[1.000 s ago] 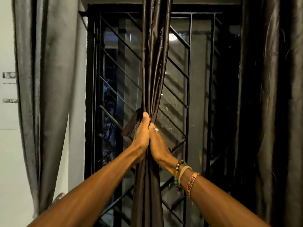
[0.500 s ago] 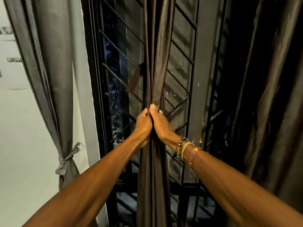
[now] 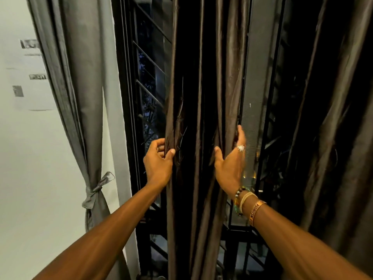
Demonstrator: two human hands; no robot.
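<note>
The brown curtain (image 3: 201,98) hangs straight down in the middle of the view, in front of the window, in long shiny folds. The left hand (image 3: 158,164) is at its left edge and pinches a fold there between the thumb and the curled fingers. The right hand (image 3: 230,164) is at its right edge, about as high up as the other hand. Its thumb lies on the front of the cloth and its fingers wrap round the edge to the back, so it grips the curtain too. The two hands are apart, with the wide middle of the curtain between them. The right hand has a ring (image 3: 241,148) on one finger, and there are bracelets (image 3: 247,201) on that wrist. Behind the curtain is a black window grille (image 3: 149,57) with slanted bars, and it is dark outside. To the left hangs a grey curtain (image 3: 80,77), pulled in near the bottom by a tie (image 3: 96,190) with a bow. Beside it is a white wall (image 3: 30,158) with some blurry papers (image 3: 30,43) on it. On the far right hangs another dark curtain (image 3: 333,118), well away from both hands.
</note>
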